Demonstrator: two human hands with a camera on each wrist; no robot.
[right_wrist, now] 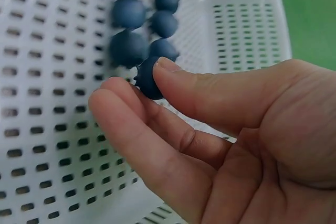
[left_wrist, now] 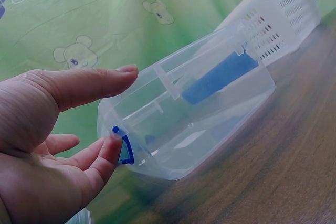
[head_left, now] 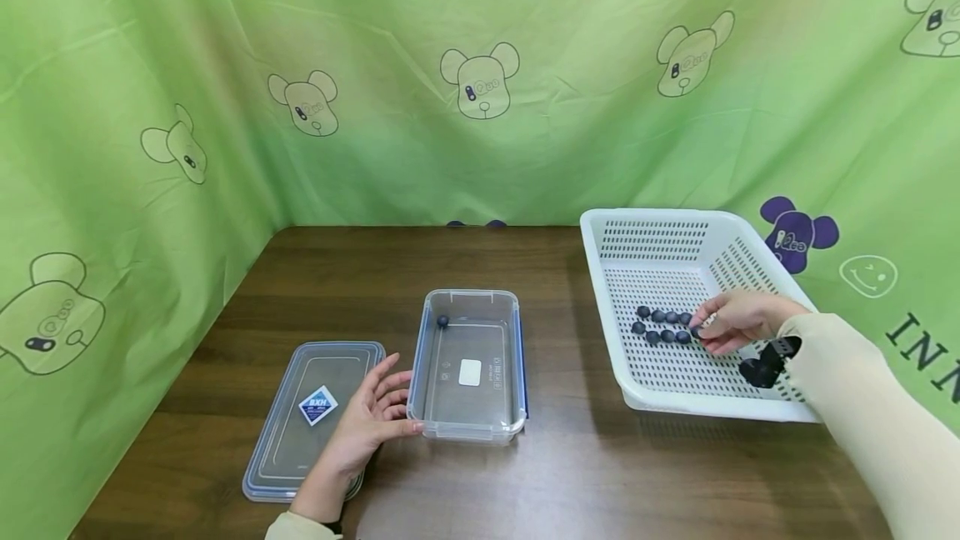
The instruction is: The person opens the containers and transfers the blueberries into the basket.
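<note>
Inside the white basket [head_left: 607, 298], my right hand [head_left: 738, 319] pinches a blueberry [right_wrist: 149, 78] between thumb and fingers. Several other blueberries [right_wrist: 128, 13] lie beside it in two rows on the basket floor. My left hand [head_left: 367, 415] is at the near left corner of a clear plastic container [head_left: 468, 432], its fingers loosely extended. In the left wrist view, a fingertip touches the blue clip [left_wrist: 127, 150] on the container's side, and the thumb stands apart above. One blueberry [head_left: 443, 321] sits at the far left inside the container.
A clear lid [head_left: 300, 440] with a blue edge and a diamond label lies on the wooden table [head_left: 360, 273], left of the container and partly under my left forearm. Green printed cloth [head_left: 390, 123] hangs behind the table and at both sides. The basket stands at the table's right.
</note>
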